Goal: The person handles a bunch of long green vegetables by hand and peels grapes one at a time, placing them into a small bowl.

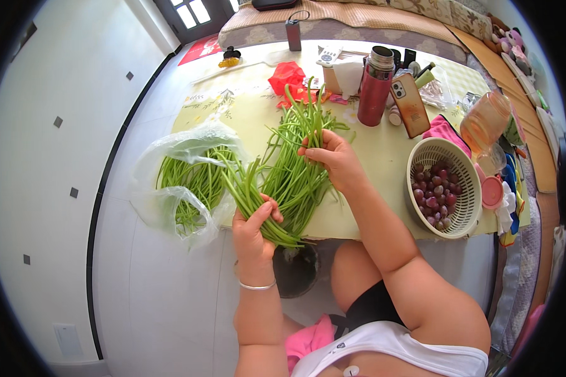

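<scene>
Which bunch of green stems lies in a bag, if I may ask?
The leftmost bunch, inside the translucent plastic bag; the other stems, to its right, are outside it.

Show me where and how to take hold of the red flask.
The red flask is probably best gripped around the middle of its body, coming from the near side: it stands upright, the body is a smooth cylinder, and bare tabletop lies in front. The phone crowds its right side, so an approach from there looks awkward.
</scene>
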`<state>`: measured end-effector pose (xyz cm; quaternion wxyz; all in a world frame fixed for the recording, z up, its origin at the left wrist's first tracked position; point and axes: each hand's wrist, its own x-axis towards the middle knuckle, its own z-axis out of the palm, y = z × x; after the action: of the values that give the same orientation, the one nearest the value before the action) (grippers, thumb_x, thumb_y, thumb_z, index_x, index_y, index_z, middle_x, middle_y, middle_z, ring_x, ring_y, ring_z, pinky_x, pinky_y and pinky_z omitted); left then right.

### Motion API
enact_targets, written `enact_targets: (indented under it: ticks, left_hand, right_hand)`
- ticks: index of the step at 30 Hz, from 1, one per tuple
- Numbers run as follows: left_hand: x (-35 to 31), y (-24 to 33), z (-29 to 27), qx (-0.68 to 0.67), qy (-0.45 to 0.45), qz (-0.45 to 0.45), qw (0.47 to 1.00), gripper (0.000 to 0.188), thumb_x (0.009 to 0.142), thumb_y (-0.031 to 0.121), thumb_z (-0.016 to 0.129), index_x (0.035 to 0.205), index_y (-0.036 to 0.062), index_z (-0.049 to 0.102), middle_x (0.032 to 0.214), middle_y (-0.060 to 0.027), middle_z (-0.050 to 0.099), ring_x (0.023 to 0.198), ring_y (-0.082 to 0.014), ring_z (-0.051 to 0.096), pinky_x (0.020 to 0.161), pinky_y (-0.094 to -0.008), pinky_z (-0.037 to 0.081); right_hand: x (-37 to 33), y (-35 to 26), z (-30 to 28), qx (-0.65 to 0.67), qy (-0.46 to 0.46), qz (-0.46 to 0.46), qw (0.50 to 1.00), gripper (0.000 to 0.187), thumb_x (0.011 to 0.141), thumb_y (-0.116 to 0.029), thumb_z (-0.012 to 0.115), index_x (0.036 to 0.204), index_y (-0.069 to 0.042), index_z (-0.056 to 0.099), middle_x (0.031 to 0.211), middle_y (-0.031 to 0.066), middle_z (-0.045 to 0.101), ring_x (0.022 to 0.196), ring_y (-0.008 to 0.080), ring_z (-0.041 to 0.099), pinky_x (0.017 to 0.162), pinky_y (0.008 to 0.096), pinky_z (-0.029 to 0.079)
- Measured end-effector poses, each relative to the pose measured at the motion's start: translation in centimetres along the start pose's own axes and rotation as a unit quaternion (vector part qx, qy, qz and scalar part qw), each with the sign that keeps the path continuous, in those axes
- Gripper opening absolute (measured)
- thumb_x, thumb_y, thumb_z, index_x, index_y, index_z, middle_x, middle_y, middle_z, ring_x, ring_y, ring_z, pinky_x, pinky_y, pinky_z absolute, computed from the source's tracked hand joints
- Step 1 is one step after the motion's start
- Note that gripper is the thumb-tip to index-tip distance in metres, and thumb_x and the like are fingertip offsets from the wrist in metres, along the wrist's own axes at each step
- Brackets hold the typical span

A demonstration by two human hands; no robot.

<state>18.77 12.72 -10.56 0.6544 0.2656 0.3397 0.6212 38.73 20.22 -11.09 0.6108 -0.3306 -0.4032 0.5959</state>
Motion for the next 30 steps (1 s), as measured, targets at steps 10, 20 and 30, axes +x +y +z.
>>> enact_targets:
  ticks: [10,20,30]
  left_hand:
    - [0.4,-0.5,-0.3,-0.118,-0.005,0.011,0.993,0.019,0.088,-0.004,0.059,0.106,-0.0011,0.059,0.111,-0.0195,0.063,0.099,-0.0297,0.064,0.089,-0.0377,0.053]
    - [0.8,-0.9,-1.5,-0.138,0.012,-0.002,0.990,0.029,0.086,-0.006,0.058,0.115,-0.0026,0.057,0.093,-0.0115,0.066,0.085,-0.0245,0.063,0.083,-0.0387,0.054]
    - [0.4,-2.2,-0.3,-0.043,-0.014,0.022,0.999,0.027,0.084,-0.003,0.066,0.110,0.0000,0.061,0.092,-0.0084,0.066,0.080,-0.0179,0.061,0.076,-0.0298,0.051]
  right_hand:
    - [-2.4,-0.9,2.1,-0.056,-0.273,0.086,0.956,0.027,0.080,0.002,0.067,0.106,0.001,0.059,0.094,0.0053,0.064,0.087,0.0127,0.061,0.079,0.0264,0.048]
    - [-1.8,-0.3,2.2,-0.051,-0.152,0.058,0.985,0.011,0.090,-0.006,0.059,0.099,-0.001,0.056,0.083,0.0072,0.065,0.074,0.0133,0.061,0.068,0.0269,0.048]
    - [-3.2,-0.3,4.2,-0.184,-0.177,0.092,0.963,0.013,0.093,-0.008,0.058,0.105,-0.001,0.057,0.078,0.0013,0.062,0.068,0.0072,0.059,0.060,0.0227,0.048]
